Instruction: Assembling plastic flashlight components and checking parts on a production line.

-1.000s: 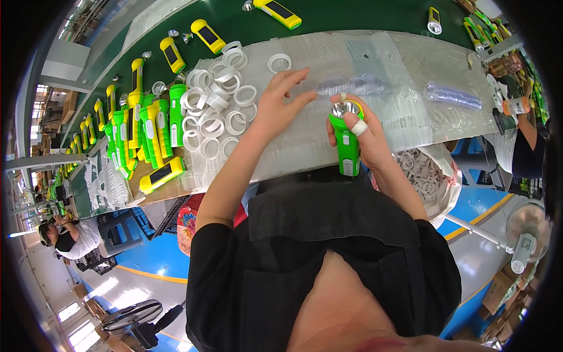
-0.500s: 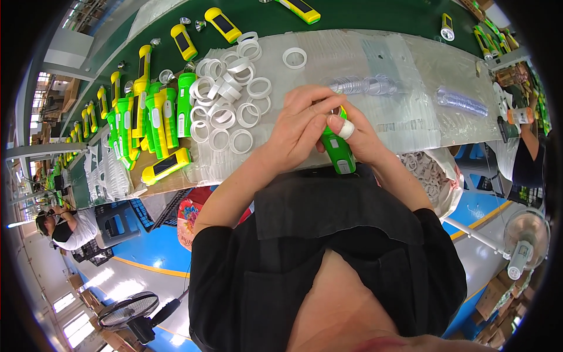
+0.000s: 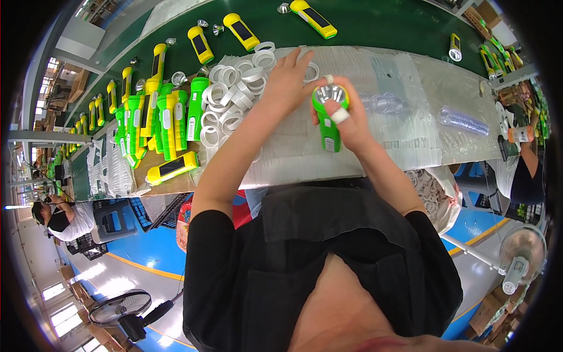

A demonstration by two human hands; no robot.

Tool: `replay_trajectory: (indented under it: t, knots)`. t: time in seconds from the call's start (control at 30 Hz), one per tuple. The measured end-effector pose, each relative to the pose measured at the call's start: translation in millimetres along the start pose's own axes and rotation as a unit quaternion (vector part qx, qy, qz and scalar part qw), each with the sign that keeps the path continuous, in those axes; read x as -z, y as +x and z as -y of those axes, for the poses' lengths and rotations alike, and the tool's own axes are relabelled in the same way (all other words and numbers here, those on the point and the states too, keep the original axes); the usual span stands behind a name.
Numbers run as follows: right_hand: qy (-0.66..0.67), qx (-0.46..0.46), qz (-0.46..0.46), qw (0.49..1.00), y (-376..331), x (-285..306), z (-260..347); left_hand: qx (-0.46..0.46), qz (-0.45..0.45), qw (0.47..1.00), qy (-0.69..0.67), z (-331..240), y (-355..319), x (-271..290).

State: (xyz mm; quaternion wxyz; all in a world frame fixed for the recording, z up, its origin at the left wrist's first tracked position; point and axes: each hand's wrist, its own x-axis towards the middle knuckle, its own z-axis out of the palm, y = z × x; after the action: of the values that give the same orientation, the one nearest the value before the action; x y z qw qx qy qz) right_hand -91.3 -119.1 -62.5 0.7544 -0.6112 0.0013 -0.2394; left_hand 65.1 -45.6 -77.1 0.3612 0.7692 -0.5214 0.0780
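Black short-sleeved top, sleeves ending above the elbows, bare forearms, left hand (image 3: 285, 84) bare, right hand (image 3: 346, 117) with white tape around a finger and thumb tip

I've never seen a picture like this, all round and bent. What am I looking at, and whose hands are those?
The camera sits on a person's head and looks down with a fisheye lens, so straight edges curve. Both hands are that person's own. The right hand holds a green flashlight, its shiny reflector facing up. The left hand reaches to a pile of white plastic rings on the worktable. More green and yellow flashlights lie to the left; beyond runs a green conveyor belt.
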Motion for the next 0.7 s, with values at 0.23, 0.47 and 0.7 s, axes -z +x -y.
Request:
replay_trajectory:
  t: [0.23, 0.47, 0.7]
  knots:
    - [0.004, 0.032, 0.028, 0.999, 8, 0, -2, -0.009, 0.123, 0.990, 0.065, 26, 6, 2]
    - [0.032, 0.010, 0.038, 0.999, 17, -4, -9, 0.014, 0.283, 0.946, 0.159, 31, 11, 15]
    - [0.012, 0.015, 0.025, 1.000, 20, -8, -10, 0.115, -0.008, 0.935, -0.335, 40, 2, 51]
